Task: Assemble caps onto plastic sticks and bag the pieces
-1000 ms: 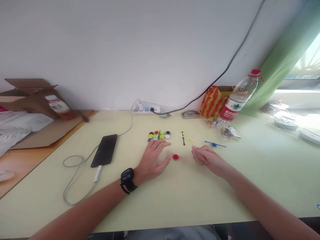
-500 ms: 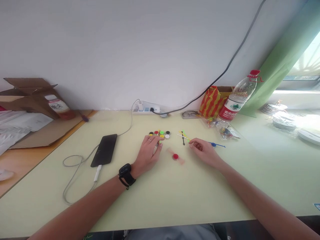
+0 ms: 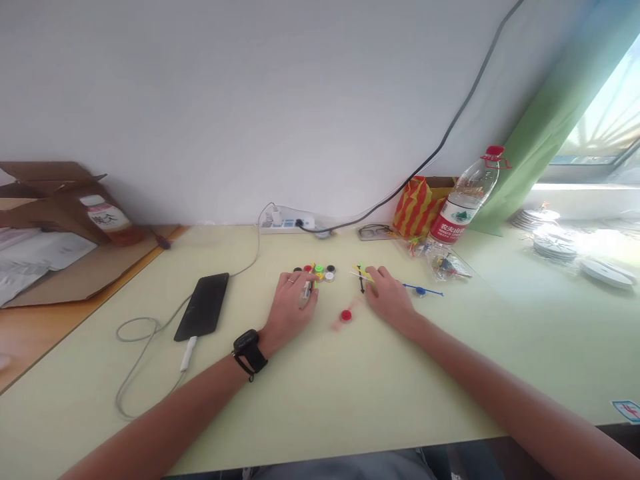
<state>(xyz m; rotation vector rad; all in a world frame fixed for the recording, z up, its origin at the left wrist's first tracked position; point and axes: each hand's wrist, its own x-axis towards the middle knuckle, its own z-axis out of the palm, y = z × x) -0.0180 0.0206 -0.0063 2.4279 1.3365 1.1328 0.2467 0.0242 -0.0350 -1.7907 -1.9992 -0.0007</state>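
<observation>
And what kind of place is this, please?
Probably a desk at home or in a small office: it holds a phone with its cable, a power strip and a large red-capped bottle.

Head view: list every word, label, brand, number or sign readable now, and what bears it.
"农夫山" on the red label of the large bottle; smaller lettering beneath is too blurred.
Small bottle: dark characters, too blurred to read.
Watch, power strip: nothing legible.
Sticker at lower right: marks unreadable.
</observation>
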